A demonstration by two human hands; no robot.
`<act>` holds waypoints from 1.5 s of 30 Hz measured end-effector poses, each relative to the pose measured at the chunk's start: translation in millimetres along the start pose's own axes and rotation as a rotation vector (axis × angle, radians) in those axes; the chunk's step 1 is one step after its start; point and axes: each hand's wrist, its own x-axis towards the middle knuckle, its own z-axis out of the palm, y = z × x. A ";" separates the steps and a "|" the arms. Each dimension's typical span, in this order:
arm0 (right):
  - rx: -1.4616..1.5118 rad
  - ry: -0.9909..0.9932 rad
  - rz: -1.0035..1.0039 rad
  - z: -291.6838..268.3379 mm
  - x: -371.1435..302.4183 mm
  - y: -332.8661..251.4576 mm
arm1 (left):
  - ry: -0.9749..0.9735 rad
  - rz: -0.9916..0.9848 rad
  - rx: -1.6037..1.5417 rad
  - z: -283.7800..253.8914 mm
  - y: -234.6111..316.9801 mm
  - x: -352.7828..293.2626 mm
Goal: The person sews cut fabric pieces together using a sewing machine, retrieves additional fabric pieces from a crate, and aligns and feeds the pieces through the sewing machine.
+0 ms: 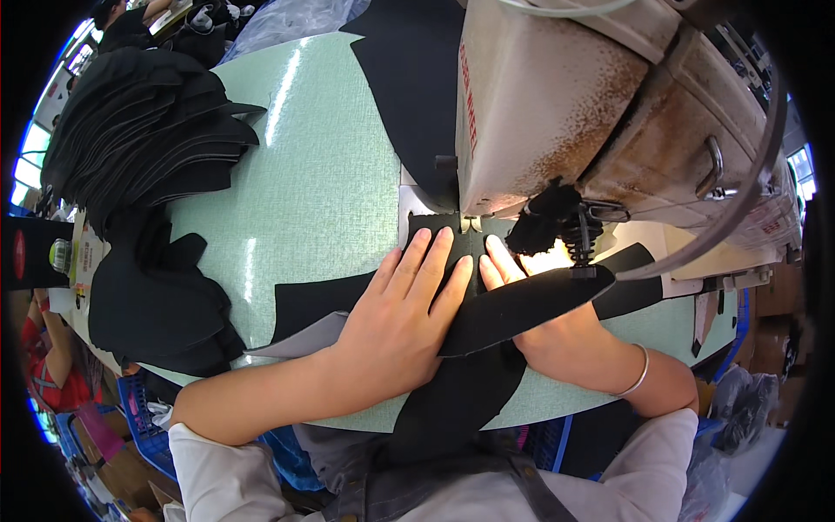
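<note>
both hands lie flat with fingers spread, the left hand and right hand pressing the black fabric piece onto the surface under the sewing machine. it looks thin, soft and light; pressing near the fingertips, beside the needle, seems best.

Sewing machine blocks the far right; cut black pieces crowd the left (green table between lies open)

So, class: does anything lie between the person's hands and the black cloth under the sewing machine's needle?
For the left hand, nothing: it lies flat on the black cloth. A separate black strip lies across the right hand, covering most of it; only its fingertips show, pressed on the cloth before the sewing machine.
</note>
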 end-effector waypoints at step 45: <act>0.192 -0.213 0.008 -24.4 2.9 28.8 | -0.185 0.110 -0.119 -27.2 -23.8 8.3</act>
